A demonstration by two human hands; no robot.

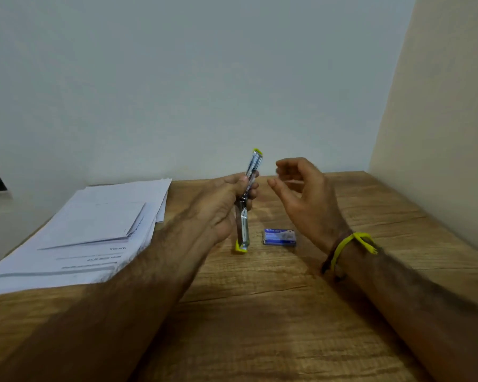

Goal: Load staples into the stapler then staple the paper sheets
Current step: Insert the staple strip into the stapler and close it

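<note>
My left hand grips a small metal stapler with yellow ends, swung fully open so it stands almost upright above the table. Its top end reaches up in front of the wall. My right hand hovers just to the right of the stapler, fingers curled and pinched on a thin strip of staples; the strip is blurred. A small blue staple box lies on the wooden table below my right hand. A stack of white paper sheets lies at the left.
A pale wall rises right behind the table's far edge, and a cream wall closes off the right side. A yellow and brown band is on my right wrist. The papers hang over the table's left edge.
</note>
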